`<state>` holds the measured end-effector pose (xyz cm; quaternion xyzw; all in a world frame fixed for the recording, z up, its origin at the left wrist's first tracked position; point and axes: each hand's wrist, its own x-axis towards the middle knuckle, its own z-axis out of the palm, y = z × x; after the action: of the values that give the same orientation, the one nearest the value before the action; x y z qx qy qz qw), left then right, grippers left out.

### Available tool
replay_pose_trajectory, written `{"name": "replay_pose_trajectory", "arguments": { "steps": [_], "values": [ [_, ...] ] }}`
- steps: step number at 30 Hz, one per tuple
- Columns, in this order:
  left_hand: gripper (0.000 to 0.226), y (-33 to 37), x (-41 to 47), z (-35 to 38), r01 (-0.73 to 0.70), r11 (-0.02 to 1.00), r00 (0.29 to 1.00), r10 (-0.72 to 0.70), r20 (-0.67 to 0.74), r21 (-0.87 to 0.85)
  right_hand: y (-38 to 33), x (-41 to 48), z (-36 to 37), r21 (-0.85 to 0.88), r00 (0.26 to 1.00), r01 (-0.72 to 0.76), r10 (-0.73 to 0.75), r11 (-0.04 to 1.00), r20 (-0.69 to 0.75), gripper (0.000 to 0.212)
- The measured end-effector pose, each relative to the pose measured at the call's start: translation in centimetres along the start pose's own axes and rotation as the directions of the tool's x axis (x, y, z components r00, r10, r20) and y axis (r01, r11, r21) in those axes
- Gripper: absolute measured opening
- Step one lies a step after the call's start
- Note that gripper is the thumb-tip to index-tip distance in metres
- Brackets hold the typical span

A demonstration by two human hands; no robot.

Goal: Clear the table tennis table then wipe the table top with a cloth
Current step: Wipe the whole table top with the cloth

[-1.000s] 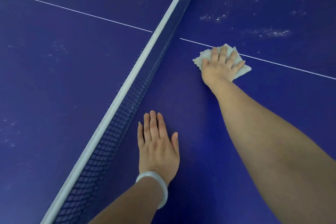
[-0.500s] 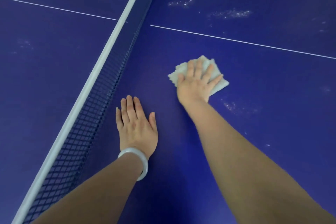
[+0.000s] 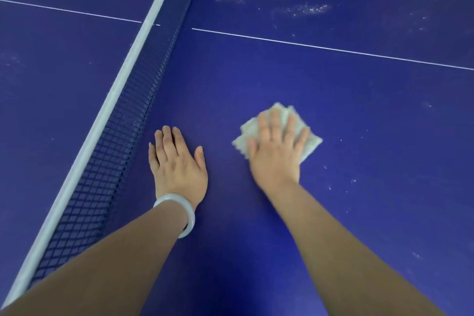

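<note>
While the right hand (image 3: 275, 155) presses the cloth (image 3: 311, 144) flat to wipe, the left hand (image 3: 177, 165) seemingly braces on the surface (image 3: 372, 115). Both grips are wide. Far specks (image 3: 302, 9) are not yet wiped.

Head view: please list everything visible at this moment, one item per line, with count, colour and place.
table top: one, dark blue, fills the whole view.
net: one, dark blue mesh with a white top band, runs diagonally from lower left to top centre.
white line: one, thin, crosses the table top and is interrupted at the net.
cloth: one, white, folded, flat on the table top right of centre.
whitish specks: several patches, beyond the white line at upper right; a few scattered right of the cloth.
bangle: one, pale white, on the left wrist.
left hand: flat on the table top beside the net, fingers straight.
right hand: fingers spread, pressing on the cloth.
</note>
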<state>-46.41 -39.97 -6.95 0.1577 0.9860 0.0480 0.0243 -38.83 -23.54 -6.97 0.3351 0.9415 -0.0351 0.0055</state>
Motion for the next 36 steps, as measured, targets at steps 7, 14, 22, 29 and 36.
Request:
{"name": "replay_pose_trajectory", "arguments": {
  "steps": [7, 14, 22, 29, 36],
  "values": [
    [0.068, 0.1, -0.1, -0.2, 0.005, 1.0, 1.0, -0.006, 0.009, 0.005, 8.2, -0.3, -0.4, -0.092, 0.999, 0.035, -0.033, 0.995, 0.024, 0.06],
    [0.068, 0.1, -0.2, -0.3, -0.004, 1.0, 1.0, 0.004, 0.026, -0.008, 5.6, -3.5, -0.6, -0.026, 0.996, -0.074, 0.075, 0.997, 0.037, 0.061],
    [0.068, -0.1, -0.2, -0.1, -0.025, 0.999, 1.0, 0.025, 0.009, -0.049, 10.2, -9.1, -0.9, -0.074, 0.993, -0.084, 0.09, 0.994, 0.073, 0.066],
    [0.062, -0.1, -0.9, -0.4, -0.047, 0.972, 0.999, 0.049, 0.002, -0.229, 9.9, -9.1, -0.8, -0.048, 0.992, -0.097, 0.101, 0.994, 0.071, 0.062],
    [0.065, 4.1, -12.8, 0.1, -0.413, 0.908, 0.907, 0.417, 0.06, -0.068, 9.9, -9.0, -0.9, -0.01, 0.994, -0.087, 0.088, 0.996, 0.068, 0.061]
  ]
}}
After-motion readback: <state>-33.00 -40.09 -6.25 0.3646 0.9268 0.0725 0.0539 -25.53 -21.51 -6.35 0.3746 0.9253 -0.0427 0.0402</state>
